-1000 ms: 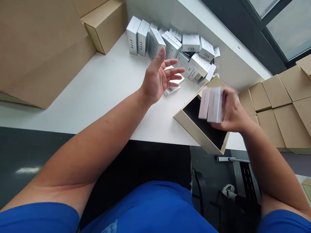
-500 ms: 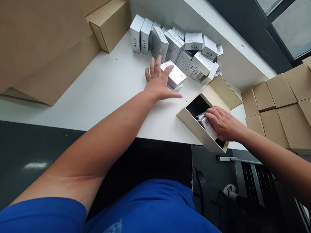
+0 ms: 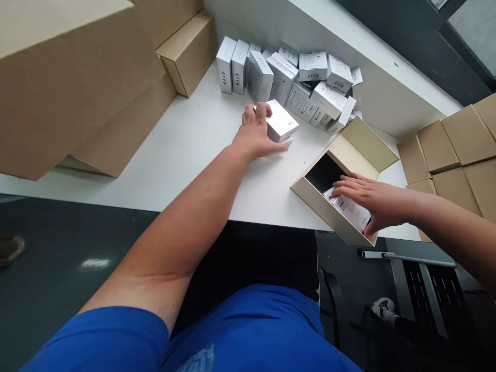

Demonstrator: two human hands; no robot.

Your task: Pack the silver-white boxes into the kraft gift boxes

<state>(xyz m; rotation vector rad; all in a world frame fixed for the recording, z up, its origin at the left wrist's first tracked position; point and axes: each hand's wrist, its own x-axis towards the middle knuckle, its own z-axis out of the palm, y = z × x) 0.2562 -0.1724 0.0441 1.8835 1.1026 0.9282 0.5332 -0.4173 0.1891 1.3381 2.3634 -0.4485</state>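
Note:
My left hand (image 3: 253,132) curls its fingers over the left edge of a small white box (image 3: 282,121), its thumb stretched along the near side. This box lies on top of another small box (image 3: 288,141), mostly hidden. At the right, my right hand (image 3: 382,201) reaches with outstretched fingers into an open cream-coloured carton (image 3: 325,209) with a dark inside. Its fingers and thumb rest over a white printed box (image 3: 352,212) lying in there. The carton's lid (image 3: 370,144) is folded back, away from me.
Several white boxes (image 3: 284,75) stand and lie in a jumble along the wall at the back of the white table (image 3: 186,150). Large brown cartons (image 3: 89,77) fill the left side, and more brown cartons (image 3: 461,134) are stacked at the right. A person's shoe (image 3: 383,309) shows on the floor.
My left hand's spread fingers have curled down onto the small white box. My right hand has loosened and flattened, and the white box in the carton now sits lower and flatter. The view has shifted slightly.

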